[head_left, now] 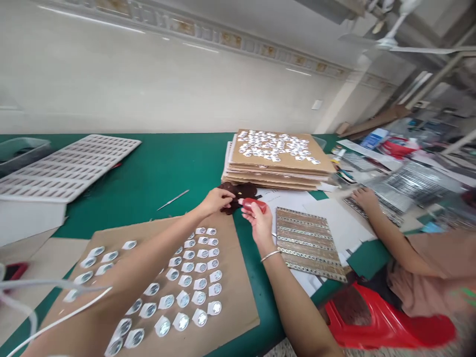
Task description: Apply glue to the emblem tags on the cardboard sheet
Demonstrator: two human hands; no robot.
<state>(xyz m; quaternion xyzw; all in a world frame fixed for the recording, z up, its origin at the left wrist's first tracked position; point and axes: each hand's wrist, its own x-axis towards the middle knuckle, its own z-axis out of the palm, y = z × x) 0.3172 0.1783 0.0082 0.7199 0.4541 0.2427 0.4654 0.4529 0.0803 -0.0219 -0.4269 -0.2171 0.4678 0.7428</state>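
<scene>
My right hand (258,220) is wrapped round a small red bottle (255,205), its pale tip pointing left. Just left of that tip, my left hand (217,200) has its fingertips pinched together beside a dark brown item (243,190); what they hold, if anything, is too small to name. Below my left forearm lies a cardboard sheet (238,302) with rows of small white tabs carrying round shiny pieces (181,321).
Cardboard sheets (238,176) are stacked behind my hands, topped with white pieces. A slotted white tray (74,158), tweezers (173,199) and a brown strip panel (307,243) lie around. Another person's hand (366,198) rests at right, near a red stool (390,322).
</scene>
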